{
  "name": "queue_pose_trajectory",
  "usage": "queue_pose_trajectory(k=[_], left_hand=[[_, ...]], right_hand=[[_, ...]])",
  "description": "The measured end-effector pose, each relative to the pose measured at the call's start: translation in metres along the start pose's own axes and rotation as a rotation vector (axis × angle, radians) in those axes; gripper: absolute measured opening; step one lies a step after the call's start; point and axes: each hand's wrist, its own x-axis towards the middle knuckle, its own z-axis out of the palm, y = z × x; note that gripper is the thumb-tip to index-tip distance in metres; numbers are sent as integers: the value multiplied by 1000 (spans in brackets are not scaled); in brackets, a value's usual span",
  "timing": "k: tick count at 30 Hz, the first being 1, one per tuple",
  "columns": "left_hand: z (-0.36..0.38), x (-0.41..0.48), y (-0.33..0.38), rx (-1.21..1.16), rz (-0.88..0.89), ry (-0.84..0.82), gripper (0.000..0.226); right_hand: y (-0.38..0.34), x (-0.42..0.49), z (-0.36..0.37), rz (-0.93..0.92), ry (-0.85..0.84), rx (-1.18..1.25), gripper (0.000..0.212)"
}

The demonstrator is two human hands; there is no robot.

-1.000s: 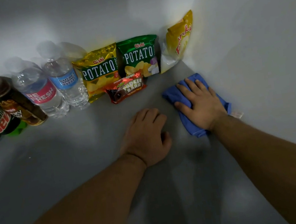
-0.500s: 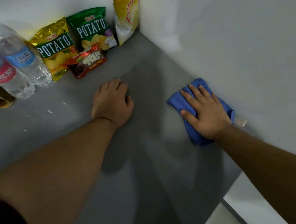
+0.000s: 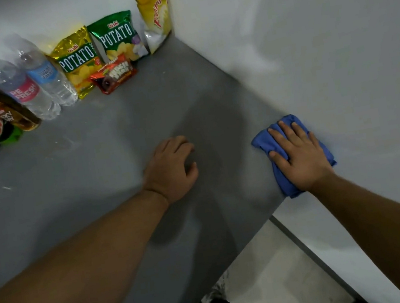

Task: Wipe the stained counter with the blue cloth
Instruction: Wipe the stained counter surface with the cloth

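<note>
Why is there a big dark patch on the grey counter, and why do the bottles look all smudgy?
Head view: the dark patch on the counter is shadow, probably the person's own, darkest beyond the left hand. Head view: the water bottles near the frame's left edge are blurred and slanted, likely from the wide-angle lens.

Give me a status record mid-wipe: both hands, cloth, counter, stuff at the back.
right hand: flat, fingers straight, pressing the blue cloth
blue cloth: bunched on the counter, beside the right wall, near the front edge
left hand: loosely curled, resting on bare counter, holding nothing
back row: bottles at left, snack bags toward the corner
</note>
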Motion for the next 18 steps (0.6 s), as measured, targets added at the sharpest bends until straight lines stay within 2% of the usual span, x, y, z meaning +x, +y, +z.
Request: queue_pose_trajectory(k=[5,13,18], left_hand=[[-6,-42,-4,-61,-52,5,33],[-17,-128,-13,-181,-174,120,25],[-31,-179,-35,-264,-271,187,20]], right_hand=[[-21,-8,5,48,-13,-3,72],[-108,-72,28,-97,-66,-39,72],[-174,-109,45,-117,-107,-51,71]])
